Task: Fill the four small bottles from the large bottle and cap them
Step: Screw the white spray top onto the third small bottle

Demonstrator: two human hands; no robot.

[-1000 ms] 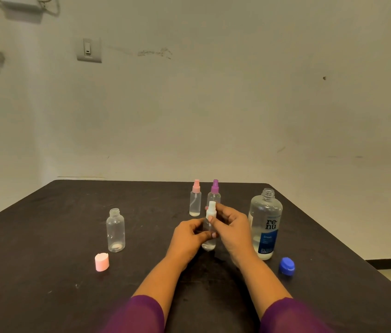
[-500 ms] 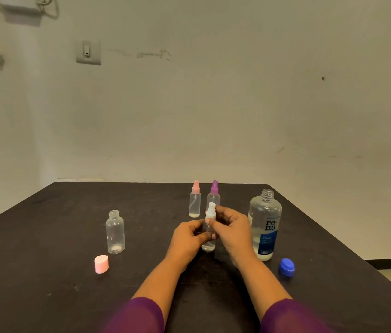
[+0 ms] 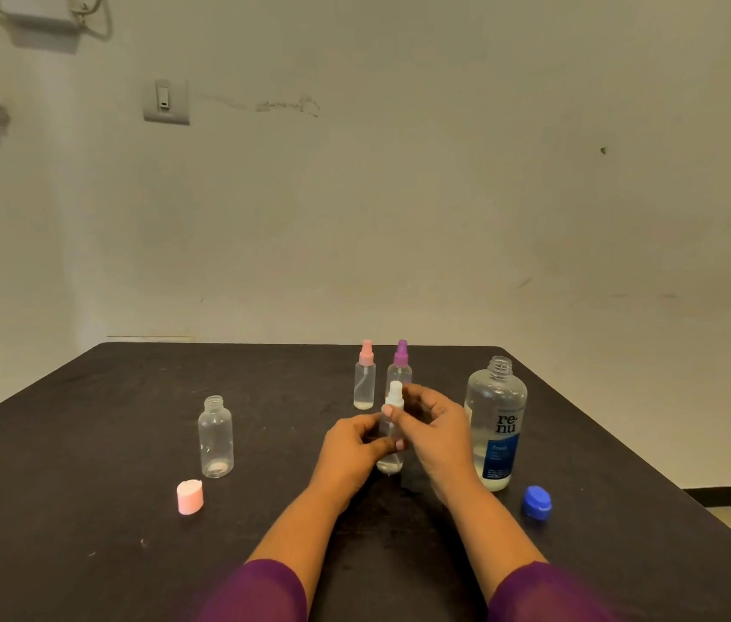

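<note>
Here the small bottle [image 3: 389,462] is upright — left hand [image 3: 350,446] gripping its body, right hand [image 3: 437,435] pinching the white cap [image 3: 395,394] directly above.

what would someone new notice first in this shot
Both hands meet at the middle of the table: the left hand grips a small clear bottle while the right hand pinches its white spray cap. To the right stands the large open bottle, its blue cap lying beside it.
</note>
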